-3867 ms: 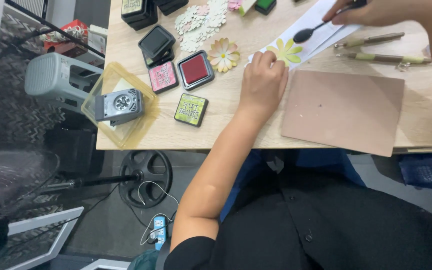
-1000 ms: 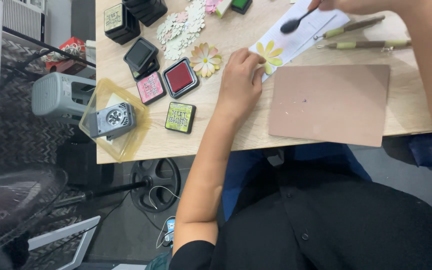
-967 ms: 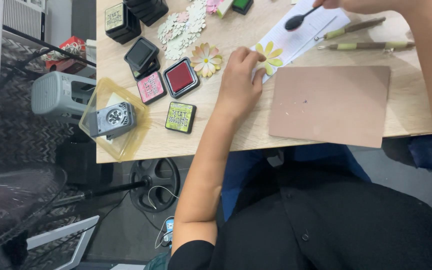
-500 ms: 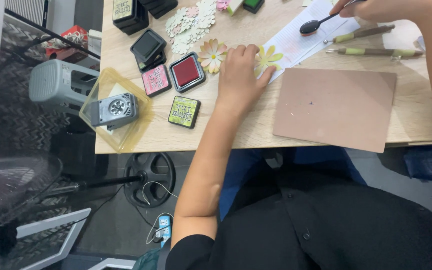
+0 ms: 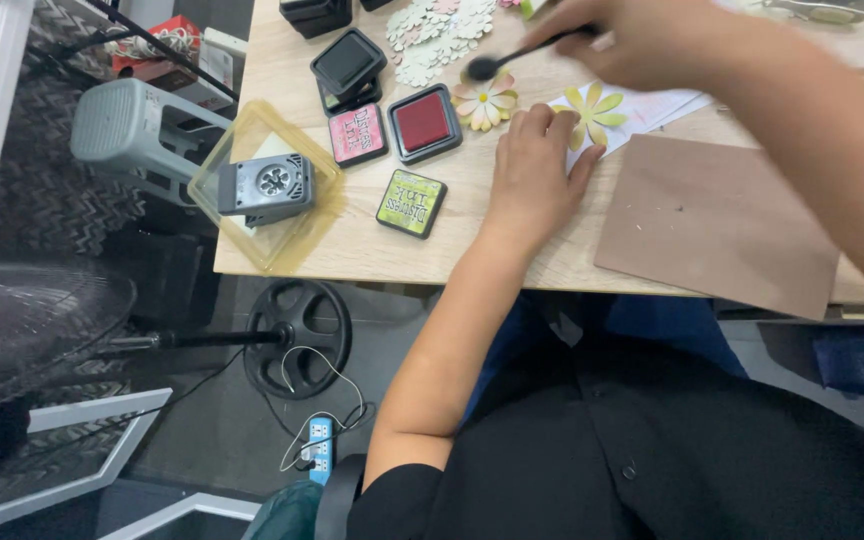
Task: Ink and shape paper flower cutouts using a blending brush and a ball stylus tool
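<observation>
The left hand [image 5: 534, 170] lies flat on the bench [image 5: 352, 250], fingers spread and pressing the edge of a white sheet [image 5: 642, 105] that carries a yellow paper flower [image 5: 592, 108]; its grip is open and closed around nothing. The flower sits just beyond the fingertips, touching or nearly touching them.

The right hand [image 5: 632, 40], blurred, is above and beyond the left one, its grip closed on a slim dark-tipped blending tool [image 5: 512, 58] whose rounded head points away toward the left hand's far side. Directly under that head lies a pale pink-and-yellow flower [image 5: 485, 100], just beside the left fingertips.

To the outer side of the left hand sit an open red ink pad [image 5: 424, 122], a closed pink ink pad [image 5: 358, 134], a green ink pad [image 5: 411, 203] nearest the bench edge, and a black pad [image 5: 349, 62] farther off. Beyond these a heap of white paper flowers [image 5: 432, 30] spreads out. A grey punch [image 5: 267, 188] rests on a clear yellowish tray [image 5: 252, 240] at the bench corner, well apart from both hands. On the inner side of the left hand, under the right forearm, lies a brown mat [image 5: 722, 220].
</observation>
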